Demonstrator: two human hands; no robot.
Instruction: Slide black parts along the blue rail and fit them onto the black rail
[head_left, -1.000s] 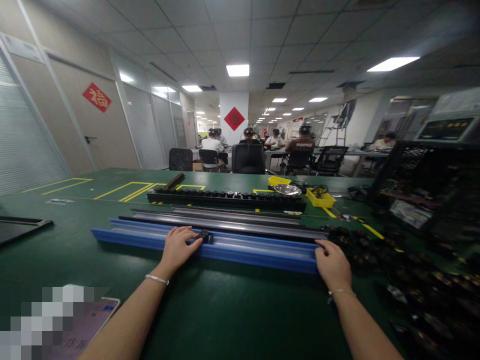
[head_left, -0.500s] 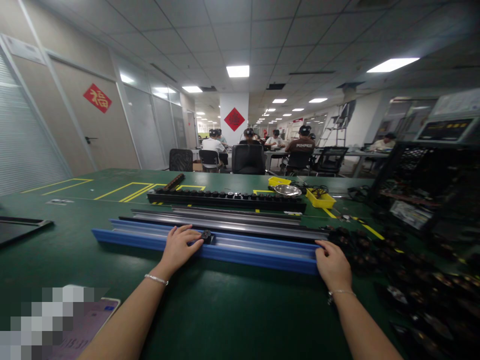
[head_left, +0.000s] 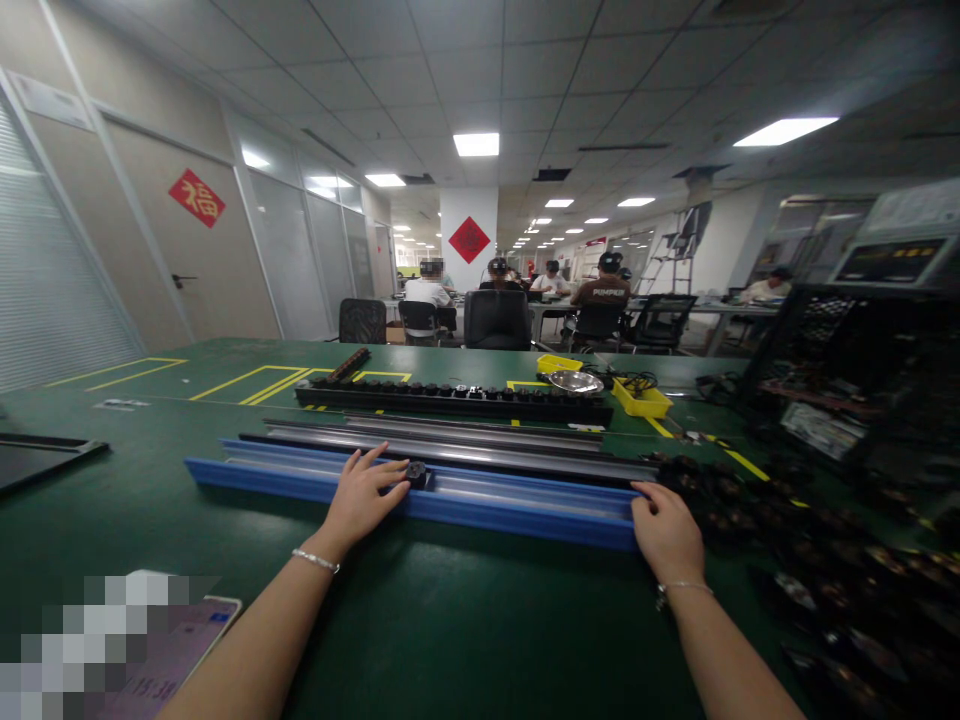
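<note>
panel lights [head_left: 476, 145] glow in a tiled ceiling [head_left: 442, 85]; at left, a pale door [head_left: 225, 270] bears a red diamond sign [head_left: 196, 198], while a black chair [head_left: 496, 322] stands before a white pillar [head_left: 459, 203].

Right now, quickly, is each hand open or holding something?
Left hand: open, fingers spread, beside the small black part.
Right hand: closed on one end of the blue rail.

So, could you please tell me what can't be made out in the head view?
In the head view now:
Small black part: its left side, behind the fingers of the left hand.
Blue channel: its right end, covered by the right hand; whether that hand grips it is hidden.
Dark parts: too dim and blurred to tell apart, some cut off by the right edge.
Black panel: cut off by the left edge.
</note>
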